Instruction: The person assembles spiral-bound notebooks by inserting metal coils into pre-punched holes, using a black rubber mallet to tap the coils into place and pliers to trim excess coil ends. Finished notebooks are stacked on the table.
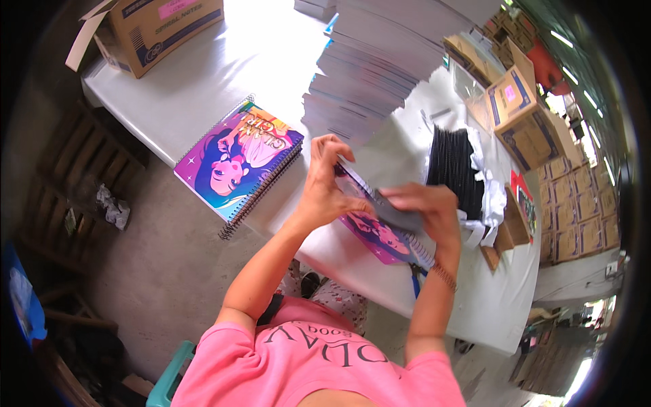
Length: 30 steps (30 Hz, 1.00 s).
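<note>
Left hand (321,188) pinches purple-covered, spiral-bound paper notebook (378,237); right hand (434,205) blurred, cannot tell its grip; uneven pressure between hands might crease cover.

I find the right hand (426,203) smeared by blur at centre right; I cannot establish whether its fingers grip or merely touch the held notebook (380,239). That notebook's upper left end is covered by the left hand (325,183), and its inner pages are too blurred for me to read. A blue tool (416,278) below it is partly covered; I cannot determine its kind. At upper centre, the grey stack (380,61) is streaked and cut by the top edge, its layers uncountable. The carton (163,34), upper left, is likewise cut off. White wrapping (494,203) hides part of the black coils (454,166).
</note>
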### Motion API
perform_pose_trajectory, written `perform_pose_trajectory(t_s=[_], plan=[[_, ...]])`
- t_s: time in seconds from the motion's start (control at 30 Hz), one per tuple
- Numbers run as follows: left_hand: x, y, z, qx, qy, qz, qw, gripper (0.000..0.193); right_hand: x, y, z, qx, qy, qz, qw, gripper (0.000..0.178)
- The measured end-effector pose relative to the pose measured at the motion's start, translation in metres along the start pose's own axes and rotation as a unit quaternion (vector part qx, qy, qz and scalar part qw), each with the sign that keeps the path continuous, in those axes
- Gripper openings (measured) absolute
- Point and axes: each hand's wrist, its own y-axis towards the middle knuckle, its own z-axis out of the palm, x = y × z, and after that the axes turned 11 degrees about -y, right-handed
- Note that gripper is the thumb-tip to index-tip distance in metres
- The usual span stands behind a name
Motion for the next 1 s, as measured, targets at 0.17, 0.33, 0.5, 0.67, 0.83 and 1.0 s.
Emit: perform_pose_trajectory(t_s=[0.17,0.33,0.5,0.67,0.83,1.0], plan=[[0.003,0.002,0.000,0.039,-0.076,-0.079,0.993,0.096,0.000,0.009,-0.004,0.029,-0.074,0.026,0.997,0.037],[0.010,0.004,-0.003,0.058,-0.084,-0.067,0.993,0.095,-0.011,0.013,-0.004,-0.022,-0.025,0.173,0.984,0.039],[0.007,-0.002,-0.003,0.057,-0.059,-0.059,0.995,0.091,-0.018,0.021,0.015,0.077,-0.213,0.213,0.950,0.032],[-0.004,-0.004,-0.007,-0.003,-0.234,-0.244,0.941,0.043,-0.071,-0.062,0.002,0.028,-0.490,0.161,0.856,0.046],[-0.021,-0.010,-0.011,-0.123,-0.178,-0.146,0.965,0.018,0.028,-0.142,0.025,-0.064,-0.530,0.446,0.718,0.055],[-0.065,-0.011,0.000,-0.118,-0.028,0.007,0.993,0.024,0.023,-0.221,0.067,-0.093,-0.615,0.373,0.688,0.051]])
